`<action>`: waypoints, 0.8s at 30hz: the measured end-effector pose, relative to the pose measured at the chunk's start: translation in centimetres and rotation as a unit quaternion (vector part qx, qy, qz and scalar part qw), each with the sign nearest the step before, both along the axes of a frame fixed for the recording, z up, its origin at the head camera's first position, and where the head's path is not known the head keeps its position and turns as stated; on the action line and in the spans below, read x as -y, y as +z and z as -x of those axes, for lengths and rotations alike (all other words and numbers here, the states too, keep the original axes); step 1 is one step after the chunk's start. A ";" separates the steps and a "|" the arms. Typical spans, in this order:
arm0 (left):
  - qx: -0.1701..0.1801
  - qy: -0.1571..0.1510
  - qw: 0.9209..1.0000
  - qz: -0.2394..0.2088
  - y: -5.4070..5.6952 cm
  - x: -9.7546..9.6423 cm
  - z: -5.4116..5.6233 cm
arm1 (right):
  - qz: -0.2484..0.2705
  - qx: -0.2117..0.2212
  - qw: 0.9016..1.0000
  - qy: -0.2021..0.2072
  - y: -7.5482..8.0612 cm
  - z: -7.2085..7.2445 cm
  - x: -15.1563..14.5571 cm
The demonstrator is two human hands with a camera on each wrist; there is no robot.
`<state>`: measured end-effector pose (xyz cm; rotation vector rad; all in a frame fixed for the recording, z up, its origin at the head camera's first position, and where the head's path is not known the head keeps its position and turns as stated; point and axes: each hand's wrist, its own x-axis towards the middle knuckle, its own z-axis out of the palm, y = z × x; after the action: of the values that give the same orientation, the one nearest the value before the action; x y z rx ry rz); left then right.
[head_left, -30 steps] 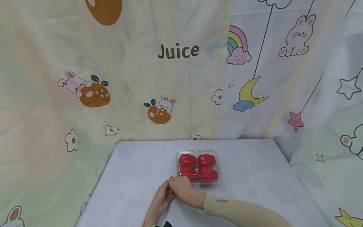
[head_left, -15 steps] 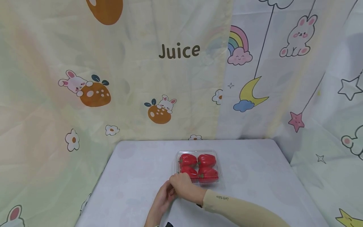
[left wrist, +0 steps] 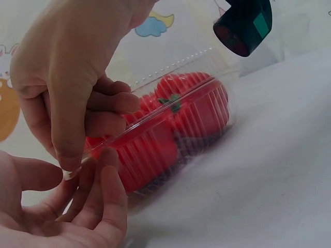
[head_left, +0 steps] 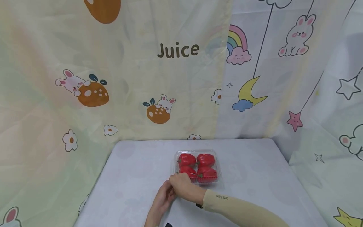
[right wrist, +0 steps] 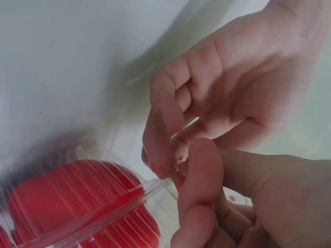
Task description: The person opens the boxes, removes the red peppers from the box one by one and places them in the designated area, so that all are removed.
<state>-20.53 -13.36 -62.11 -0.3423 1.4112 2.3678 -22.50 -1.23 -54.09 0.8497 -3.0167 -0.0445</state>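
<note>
A clear plastic clamshell box [head_left: 195,151] lies on the table, its lid down over several red peppers [head_left: 206,160] with green stems. Both hands meet at its near left corner. My right hand [head_left: 185,188] comes across from the right and pinches the corner of the rim between thumb and curled fingers. Just below and left of it, my left hand [head_left: 162,199] is palm up, its fingers bent in at the same corner. In the left wrist view the left fingertips [left wrist: 107,161] sit right under the box's rim. The fingers partly hide the corner itself.
A white-covered table [head_left: 136,170] carries the box near its middle. Behind it hangs a printed curtain [head_left: 178,78] with bunnies, stars and the word Juice. A dark wrist-worn device [left wrist: 245,28] shows on the right arm in the left wrist view.
My right hand has shifted up very slightly at the corner. The left hand and the box of peppers stay nearly where they were.
</note>
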 end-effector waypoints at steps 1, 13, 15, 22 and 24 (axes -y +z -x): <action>0.000 0.000 1.000 -0.004 -0.1 0.0 0.0 | -0.002 -0.002 1.000 0.001 -0.1 0.0 0.0; -0.031 0.015 0.999 0.022 -0.6 -0.3 -0.4 | -0.003 -0.044 0.999 0.013 -0.3 -0.2 -0.6; -0.028 0.015 0.999 0.033 -0.6 -0.1 -0.4 | -0.003 -0.047 0.999 0.013 -0.3 -0.3 -0.6; -0.032 0.012 0.997 0.070 -1.0 0.0 0.0 | 0.013 -0.054 0.998 0.015 -0.6 -0.4 -0.6; -0.030 0.014 0.996 0.079 -1.0 0.0 0.1 | 0.016 -0.052 0.998 0.017 -0.7 -0.4 -0.6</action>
<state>-20.67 -13.32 -63.06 -0.3380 1.6361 2.3124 -22.14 -0.63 -54.75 0.8664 -2.8979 -0.0399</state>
